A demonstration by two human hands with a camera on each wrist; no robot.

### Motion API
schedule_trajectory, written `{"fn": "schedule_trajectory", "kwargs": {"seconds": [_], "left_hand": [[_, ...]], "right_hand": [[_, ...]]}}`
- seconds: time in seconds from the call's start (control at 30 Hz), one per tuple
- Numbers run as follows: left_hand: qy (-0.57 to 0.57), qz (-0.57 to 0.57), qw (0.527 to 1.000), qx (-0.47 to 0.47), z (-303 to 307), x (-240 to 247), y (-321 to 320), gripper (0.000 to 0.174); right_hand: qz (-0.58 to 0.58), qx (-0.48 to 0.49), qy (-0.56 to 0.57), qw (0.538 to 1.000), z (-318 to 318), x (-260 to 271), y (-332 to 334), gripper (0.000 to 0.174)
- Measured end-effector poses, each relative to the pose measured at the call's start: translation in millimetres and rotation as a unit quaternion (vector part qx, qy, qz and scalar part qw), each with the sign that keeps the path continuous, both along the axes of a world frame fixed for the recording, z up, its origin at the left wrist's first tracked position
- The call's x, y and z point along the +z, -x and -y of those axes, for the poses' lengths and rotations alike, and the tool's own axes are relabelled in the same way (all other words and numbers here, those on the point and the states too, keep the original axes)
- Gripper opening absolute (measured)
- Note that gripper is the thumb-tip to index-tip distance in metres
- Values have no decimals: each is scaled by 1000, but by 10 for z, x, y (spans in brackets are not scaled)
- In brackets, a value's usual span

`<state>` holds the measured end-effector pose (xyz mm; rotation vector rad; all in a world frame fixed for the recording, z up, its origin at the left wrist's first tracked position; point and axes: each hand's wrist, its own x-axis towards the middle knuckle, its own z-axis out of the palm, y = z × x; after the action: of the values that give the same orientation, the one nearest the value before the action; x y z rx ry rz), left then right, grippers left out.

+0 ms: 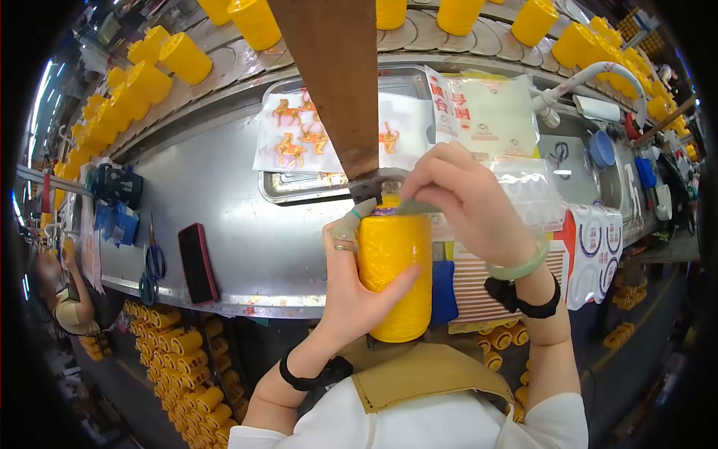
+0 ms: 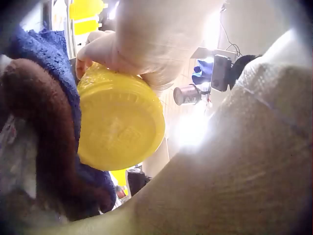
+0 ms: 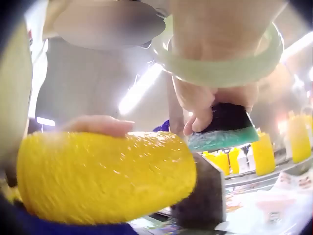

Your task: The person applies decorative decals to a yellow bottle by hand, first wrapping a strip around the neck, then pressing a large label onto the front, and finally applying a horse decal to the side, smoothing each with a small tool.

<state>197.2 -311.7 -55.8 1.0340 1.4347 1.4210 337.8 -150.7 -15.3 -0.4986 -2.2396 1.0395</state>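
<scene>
A glossy yellow bottle (image 1: pixel 395 277) with a textured wall and short neck is held upright in front of the person's body. My left hand (image 1: pixel 348 295) grips it from the side, thumb across its front; a greyish cover with a green band wraps one fingertip. The bottle's round base (image 2: pixel 120 122) faces the left wrist camera. At the bottle's top edge, my right hand (image 1: pixel 467 198) pinches a small flat piece, black with a teal edge (image 3: pixel 225 139) in the right wrist view. A pale green bangle (image 1: pixel 520 262) circles the right wrist.
A brown upright beam (image 1: pixel 329 67) stands just beyond the bottle. Behind it, a metal tray (image 1: pixel 280 191) bears a sheet with orange horse figures (image 1: pixel 290 150). A phone (image 1: pixel 197 262) and blue scissors (image 1: pixel 152 262) lie left. Yellow bottles line a conveyor (image 1: pixel 419 45); a blue cloth (image 1: pixel 444 292) hangs nearby.
</scene>
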Motion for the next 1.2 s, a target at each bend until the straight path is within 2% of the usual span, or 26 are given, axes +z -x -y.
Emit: {"fn": "schedule_trajectory", "kwargs": {"seconds": [0.07, 0.17, 0.2, 0.23, 0.33, 0.37, 0.4, 0.43, 0.5, 0.53, 0.57, 0.63, 0.67, 0.7, 0.77, 0.87, 1.0, 1.03, 1.13, 1.2], "left_hand": [[20, 11, 1000, -3, 50, -24, 24, 81], [49, 31, 998, -20, 65, -28, 49, 84], [46, 71, 996, -23, 63, 0, 49, 84], [46, 109, 993, -25, 76, 28, 42, 85], [37, 113, 993, -28, 102, 43, 20, 86], [35, 107, 993, -29, 123, 31, 9, 86], [53, 123, 990, -32, 138, 43, 3, 85], [54, 129, 989, -38, 164, 23, 3, 85], [51, 83, 995, -29, 236, -37, -4, 86], [35, 77, 996, -17, 258, -73, -5, 100], [34, 79, 996, -20, 302, -102, 8, 100], [2, 55, 997, -48, 401, -145, 28, 107], [13, 83, 995, -44, 435, -124, 10, 117], [14, 84, 995, -45, 474, -140, 13, 117], [-16, -51, 995, -90, 575, -184, 65, 125], [-42, -108, 989, -87, 690, -163, 16, 135], [-7, -119, 992, -52, 823, -332, -66, 132], [-9, -121, 992, -24, 834, -342, -92, 122], [-18, -124, 992, 22, 849, -493, -121, 113], [-44, -96, 993, 51, 811, -514, -132, 100]], "right_hand": [[32, -67, -53, 996, 37, -30, 3, 15], [15, -118, -49, 992, 71, -60, -59, 16], [19, -119, -47, 992, 86, -85, -104, 16], [5, -149, -9, 989, 112, -116, -161, 13], [8, -210, 53, 976, 244, -61, -372, 13], [25, -240, 72, 968, 313, -32, -481, 19], [47, -279, 81, 956, 359, -71, -602, 34], [53, -285, 80, 954, 396, -118, -729, 34], [188, -349, 90, 914, 470, -217, -981, 37], [230, -352, 73, 904, 517, -248, -1069, 35], [231, -355, 73, 903, 567, -368, -1170, 35], [245, -353, -30, 902, 657, -624, -1333, 24], [276, -370, 12, 887, 708, -608, -1307, 21], [278, -371, 13, 886, 726, -643, -1303, 21], [325, -400, -6, 857, 745, -742, -1269, 23], [361, -416, 11, 835, 776, -710, -1185, 24], [342, -404, 4, 848, 725, -882, -1285, 23], [326, -402, 17, 856, 725, -887, -1315, 22], [308, -389, 41, 867, 714, -828, -1292, 21], [311, -382, 41, 869, 694, -868, -1325, 20]]}}
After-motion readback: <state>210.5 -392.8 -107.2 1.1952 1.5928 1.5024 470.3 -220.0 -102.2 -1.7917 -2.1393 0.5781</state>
